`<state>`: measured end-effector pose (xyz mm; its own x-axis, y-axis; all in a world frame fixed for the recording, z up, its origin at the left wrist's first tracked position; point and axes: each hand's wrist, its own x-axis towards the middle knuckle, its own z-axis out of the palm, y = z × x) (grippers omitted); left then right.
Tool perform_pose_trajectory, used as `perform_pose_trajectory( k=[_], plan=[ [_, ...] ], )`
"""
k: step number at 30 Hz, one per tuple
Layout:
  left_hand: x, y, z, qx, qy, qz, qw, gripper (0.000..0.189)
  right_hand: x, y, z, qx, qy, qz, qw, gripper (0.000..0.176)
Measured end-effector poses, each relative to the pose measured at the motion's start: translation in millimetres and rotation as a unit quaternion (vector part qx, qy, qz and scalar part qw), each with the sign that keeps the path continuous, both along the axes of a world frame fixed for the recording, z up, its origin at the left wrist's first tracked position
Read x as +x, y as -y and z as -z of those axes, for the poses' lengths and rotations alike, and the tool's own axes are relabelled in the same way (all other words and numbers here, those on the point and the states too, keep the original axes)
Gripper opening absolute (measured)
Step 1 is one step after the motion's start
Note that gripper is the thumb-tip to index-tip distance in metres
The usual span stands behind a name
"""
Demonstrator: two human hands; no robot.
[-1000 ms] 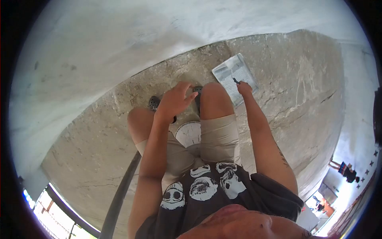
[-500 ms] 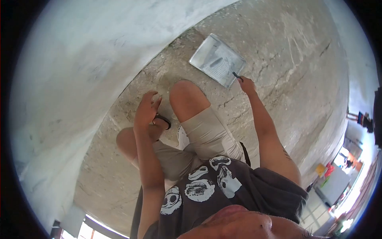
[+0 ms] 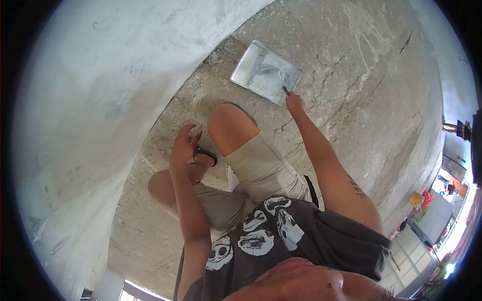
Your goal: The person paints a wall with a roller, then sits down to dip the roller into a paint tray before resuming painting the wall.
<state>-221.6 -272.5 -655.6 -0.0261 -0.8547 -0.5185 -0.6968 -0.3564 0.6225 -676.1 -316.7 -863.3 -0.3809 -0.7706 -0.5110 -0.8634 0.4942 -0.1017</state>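
Note:
My right hand (image 3: 296,104) is closed around the dark handle of what looks like a paint roller (image 3: 286,91), at the near right edge of a paint tray (image 3: 243,70). The roller's head blends into the pale, ridged inside of the tray and is hard to make out. White paint coats the tray, which lies on the floor ahead of my knees. Near my sandalled foot (image 3: 206,156), my left hand (image 3: 185,145) hangs with its fingers loosely curled and apart, holding nothing.
A whitish wall (image 3: 125,75) with patchy marks rises along the left. The concrete floor (image 3: 351,110) is rough and cracked. Far to the right stand a person (image 3: 459,130), a yellow container (image 3: 415,200) and a pale cabinet (image 3: 437,226).
My right hand and the roller have moved left and slightly up in view, over the tray. The whole view has shifted a little; my left hand stays near my foot.

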Motion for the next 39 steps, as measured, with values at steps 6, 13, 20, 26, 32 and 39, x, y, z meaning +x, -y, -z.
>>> perform_pose_trajectory(
  k=[6, 13, 20, 26, 32, 39],
  plan=[
    [4.5, 0.5, 2.0, -0.010, 0.004, 0.009, 1.000, 0.047, 7.5, 29.5, 1.9, -0.017, -0.004, -0.033, 0.999, 0.038],
    [19.2, -3.6, 22.9, -0.085, 0.014, 0.018, 0.996, 0.049, -42.1, -40.2, 64.4, -0.097, -0.042, -0.352, 0.930, 0.054],
    [22.4, 3.2, 29.5, -0.087, 0.016, 0.046, 0.995, 0.057, 42.7, -28.6, -129.7, -0.241, 0.301, 0.196, 0.902, 0.037],
    [28.9, 5.5, 22.7, -0.155, -0.008, 0.058, 0.986, 0.061, 137.6, 10.6, -261.0, -0.468, 0.362, 0.044, 0.805, 0.033],
    [40.2, 7.4, 41.6, -0.142, 0.001, 0.040, 0.989, 0.062, 225.9, 66.2, -311.4, -0.619, 0.310, -0.144, 0.707, 0.035],
    [39.1, 3.8, 14.0, -0.047, -0.015, 0.024, 0.998, 0.061, 270.7, 82.4, -398.3, -0.627, 0.370, -0.141, 0.671, 0.031]
  ],
)
